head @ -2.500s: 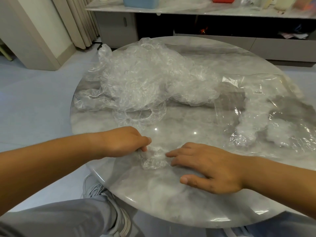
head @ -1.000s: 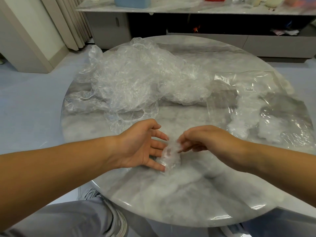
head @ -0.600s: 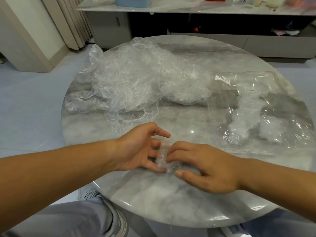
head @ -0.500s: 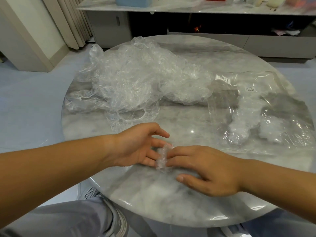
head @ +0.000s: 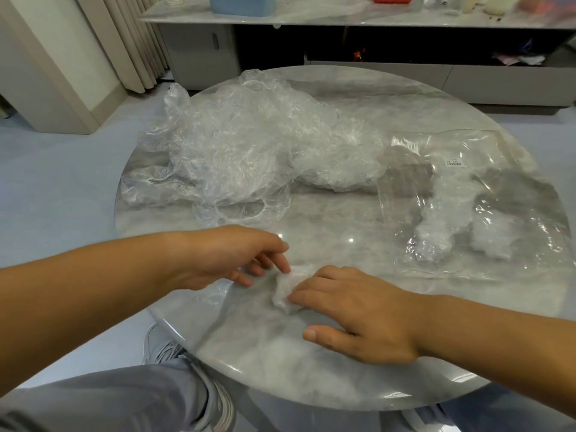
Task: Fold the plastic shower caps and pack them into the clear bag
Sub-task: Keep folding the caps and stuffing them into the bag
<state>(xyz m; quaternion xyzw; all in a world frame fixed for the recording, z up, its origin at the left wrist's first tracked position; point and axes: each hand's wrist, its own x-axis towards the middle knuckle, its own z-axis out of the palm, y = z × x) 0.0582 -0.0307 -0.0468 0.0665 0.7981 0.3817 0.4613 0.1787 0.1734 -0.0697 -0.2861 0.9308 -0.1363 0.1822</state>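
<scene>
A small folded shower cap (head: 285, 289) lies on the round marble table (head: 311, 378) near its front edge. My right hand (head: 355, 313) lies flat, palm down, with its fingertips pressing the cap's right side. My left hand (head: 230, 260) hovers palm down just left of the cap, its index fingertip touching the cap's top edge. A large loose pile of crumpled shower caps (head: 249, 151) covers the back left of the table. The clear bag (head: 498, 169) lies flat at the right with two folded caps (head: 436, 238) inside.
A thin bit of plastic film (head: 215, 294) sticks out under my left wrist at the table's edge. My knee and a grey shoe (head: 215, 413) are below the table front. A low cabinet (head: 374, 35) stands behind the table.
My left hand has turned from palm facing sideways to palm down and its fingers have drawn back from the cap. My right hand has pressed the folded cap flatter onto the table.
</scene>
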